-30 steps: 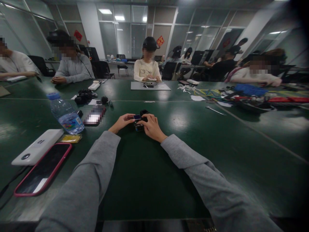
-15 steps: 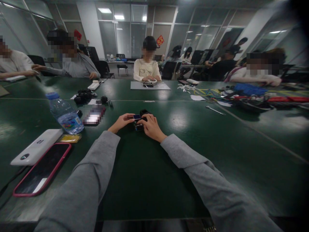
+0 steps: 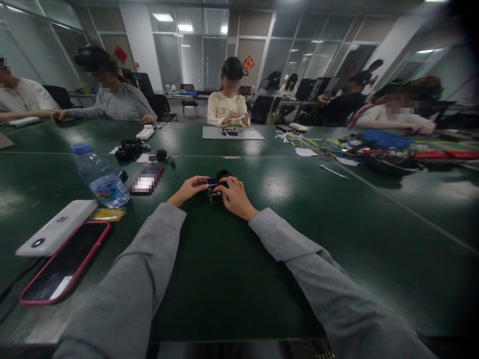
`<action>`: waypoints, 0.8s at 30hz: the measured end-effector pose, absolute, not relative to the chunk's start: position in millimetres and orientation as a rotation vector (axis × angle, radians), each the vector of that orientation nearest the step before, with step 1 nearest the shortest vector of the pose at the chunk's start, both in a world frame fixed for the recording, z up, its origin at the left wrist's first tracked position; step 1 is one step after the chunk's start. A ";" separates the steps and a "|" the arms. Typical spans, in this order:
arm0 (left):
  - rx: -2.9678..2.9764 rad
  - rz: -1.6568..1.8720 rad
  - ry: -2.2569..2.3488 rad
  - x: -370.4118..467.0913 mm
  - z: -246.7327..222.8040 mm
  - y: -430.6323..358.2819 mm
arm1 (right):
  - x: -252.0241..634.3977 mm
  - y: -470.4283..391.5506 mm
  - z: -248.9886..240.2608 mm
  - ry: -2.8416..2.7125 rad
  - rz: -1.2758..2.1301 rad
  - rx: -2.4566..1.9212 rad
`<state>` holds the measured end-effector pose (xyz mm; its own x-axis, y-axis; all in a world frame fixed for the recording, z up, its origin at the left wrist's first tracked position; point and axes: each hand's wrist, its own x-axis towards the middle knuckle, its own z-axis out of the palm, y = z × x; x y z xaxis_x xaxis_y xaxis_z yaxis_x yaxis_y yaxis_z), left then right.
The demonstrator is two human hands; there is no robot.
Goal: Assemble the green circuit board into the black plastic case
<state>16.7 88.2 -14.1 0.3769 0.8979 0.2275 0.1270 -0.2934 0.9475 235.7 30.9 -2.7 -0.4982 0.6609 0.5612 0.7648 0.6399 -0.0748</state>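
Over the green table point(image 3: 232, 269), both my hands meet at a small black device point(image 3: 215, 196) with a dark blue screen-like panel point(image 3: 211, 181) on its left side; its exact kind cannot be made out. My left hand point(image 3: 191, 188) is closed, with thumb and fingers pinching the panel's left edge. From the right, my right hand point(image 3: 236, 195) grips the device's body, its bent fingers on top and covering much of it. A black block-like part point(image 3: 223, 173) shows just behind the right fingertips.
To the left are a water bottle point(image 3: 103, 179), a white power bank point(image 3: 58, 227), a pink-cased phone point(image 3: 67, 264), a yellow packet point(image 3: 109, 214) and another phone point(image 3: 146, 178). A wrench point(image 3: 334, 171) and tangled cables point(image 3: 374, 147) lie right. Several people sit across the table.
My hands and the device stay in nearly the same place. Across the table, the person in the middle has raised a white object slightly, and the people at the left have shifted their hands.
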 end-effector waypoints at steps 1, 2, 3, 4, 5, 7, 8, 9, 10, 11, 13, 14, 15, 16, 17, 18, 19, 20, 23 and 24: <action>1.692 1.025 0.915 16.8 -14.2 88.3 | 235.7 30.9 -2.6 -2.303 -0.249 -1.110; 1.692 1.029 0.918 16.9 -14.4 88.6 | 235.6 30.7 -2.4 -2.300 -0.249 -1.113; 1.691 1.033 0.920 17.0 -14.6 88.9 | 235.5 30.5 -2.1 -2.299 -0.248 -1.115; 1.690 1.036 0.921 17.1 -14.8 89.1 | 235.3 30.2 -1.8 -2.297 -0.246 -1.116; 1.690 1.039 0.919 17.1 -15.0 89.4 | 235.2 29.9 -1.4 -2.296 -0.243 -1.117; 1.694 1.039 0.910 17.1 -15.3 89.8 | 235.1 29.4 -0.8 -2.293 -0.241 -1.116; 1.699 1.037 0.907 17.0 -15.4 89.9 | 235.1 29.3 -0.6 -2.293 -0.242 -1.115; 1.703 1.034 0.907 16.8 -15.5 90.0 | 235.1 29.2 -0.5 -2.292 -0.243 -1.114; 1.706 1.031 0.911 16.8 -15.5 90.0 | 235.2 29.2 -0.4 -2.292 -0.246 -1.114; 1.708 1.029 0.916 16.7 -15.5 89.9 | 235.2 29.2 -0.5 -2.293 -0.247 -1.113; 1.711 1.026 0.925 16.8 -15.0 89.5 | 235.1 29.4 -0.6 -2.293 -0.248 -1.114; 1.712 1.024 0.929 16.9 -14.6 89.1 | 235.1 29.4 -0.6 -2.293 -0.247 -1.115; 1.714 1.022 0.936 17.0 -13.9 88.4 | 235.0 29.5 -0.7 -2.292 -0.246 -1.116; 1.716 1.019 0.945 17.1 -13.0 87.7 | 235.0 29.5 -0.6 -2.291 -0.245 -1.116; 1.718 1.013 0.953 17.3 -12.0 86.7 | 235.0 29.4 -0.4 -2.290 -0.245 -1.116; 1.718 1.011 0.960 17.5 -11.0 85.8 | 235.1 29.4 -0.1 -2.289 -0.245 -1.114; 1.716 1.010 0.962 17.7 -10.1 85.0 | 235.2 29.2 0.4 -2.289 -0.245 -1.111; 1.712 1.009 0.960 17.8 -9.4 84.4 | 235.4 29.0 1.0 -2.285 -0.244 -1.110; 1.699 1.018 0.948 18.1 -9.2 84.2 | 235.9 28.1 2.9 -2.249 -0.237 -1.135; 1.697 1.019 0.948 18.1 -9.8 84.5 | 235.9 28.0 3.1 -2.230 -0.235 -1.153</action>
